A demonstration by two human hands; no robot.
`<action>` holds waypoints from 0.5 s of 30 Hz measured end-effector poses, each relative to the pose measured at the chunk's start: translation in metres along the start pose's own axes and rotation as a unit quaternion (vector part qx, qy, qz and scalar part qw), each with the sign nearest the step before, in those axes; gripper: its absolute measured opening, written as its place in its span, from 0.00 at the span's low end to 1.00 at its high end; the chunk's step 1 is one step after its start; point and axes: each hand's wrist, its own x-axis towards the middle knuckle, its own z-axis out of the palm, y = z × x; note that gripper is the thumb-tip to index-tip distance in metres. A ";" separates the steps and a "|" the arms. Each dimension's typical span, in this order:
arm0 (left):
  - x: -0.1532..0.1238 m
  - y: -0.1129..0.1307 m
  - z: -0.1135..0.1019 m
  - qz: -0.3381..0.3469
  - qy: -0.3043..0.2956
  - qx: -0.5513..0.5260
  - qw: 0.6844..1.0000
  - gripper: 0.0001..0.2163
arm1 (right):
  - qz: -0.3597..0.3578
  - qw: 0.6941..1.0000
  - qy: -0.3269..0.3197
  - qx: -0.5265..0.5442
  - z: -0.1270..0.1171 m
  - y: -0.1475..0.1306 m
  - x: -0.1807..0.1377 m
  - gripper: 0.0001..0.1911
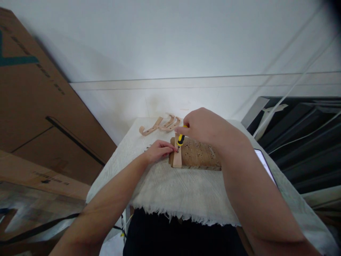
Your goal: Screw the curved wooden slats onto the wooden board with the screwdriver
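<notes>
My right hand [195,124] is wrapped round a yellow-and-black screwdriver [180,140], its shaft tilted down to a pale wooden hook [177,161]. That hook lies across the left end of a brown wooden board [201,154] dotted with small holes. A small dark spot, a hole or a screw head, shows at the screwdriver's tip. My left hand [159,150] rests at the board's left edge, its fingertips pinched together beside the tip; whatever they grip is too small to make out. Several more wooden hooks [151,129] lie behind the board.
A cream cloth [186,199] with a frayed front edge covers the table. Small dark pieces, perhaps screws [148,147], lie beside my left hand. A phone [263,163] is at the right, partly behind my forearm. A large cardboard box [48,106] stands left; a white wall [170,46] rises behind.
</notes>
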 end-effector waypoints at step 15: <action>0.001 -0.004 -0.004 -0.007 -0.011 -0.023 1.000 0.11 | -0.045 0.998 -0.022 0.038 -0.006 0.003 -0.010 0.19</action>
